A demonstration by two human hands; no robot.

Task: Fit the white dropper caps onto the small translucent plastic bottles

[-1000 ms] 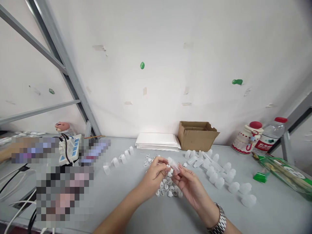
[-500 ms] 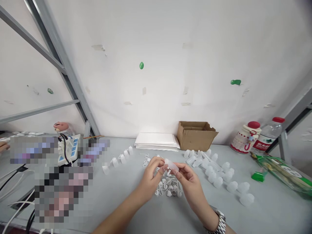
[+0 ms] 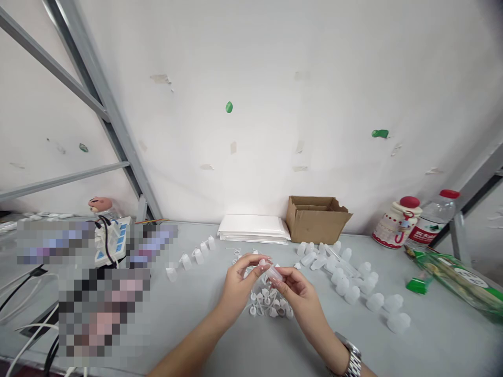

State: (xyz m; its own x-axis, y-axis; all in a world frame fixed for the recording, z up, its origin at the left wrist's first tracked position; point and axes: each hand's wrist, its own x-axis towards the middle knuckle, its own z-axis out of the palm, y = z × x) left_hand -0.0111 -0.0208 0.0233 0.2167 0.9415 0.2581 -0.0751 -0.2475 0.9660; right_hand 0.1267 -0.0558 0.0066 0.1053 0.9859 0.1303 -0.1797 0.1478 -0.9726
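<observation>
In front of me, above the table, a small frosted plastic bottle (image 3: 274, 273) lies tilted between my two hands. My left hand (image 3: 241, 280) pinches its left end with thumb and fingers; whether a cap sits there I cannot make out. Around the other end, the thumb and fingers of my right hand (image 3: 301, 289) are closed. Beneath both hands spreads a pile of white caps with looped straps (image 3: 271, 305), partly covered by them. Several similar frosted bottles (image 3: 341, 283) lie or stand to the right.
On the left, several small white capped bottles (image 3: 197, 256) stand in a slanting row. At the back are a white stack (image 3: 253, 228) and a cardboard box (image 3: 318, 225). A decorated flask (image 3: 393, 228), water bottle (image 3: 428, 225) and green packet (image 3: 463, 280) line the right; a power strip (image 3: 113, 243) stands left.
The bottle has shifted slightly lower and turned between my hands. My left fingers have moved over its left end, and both hands have come down a little.
</observation>
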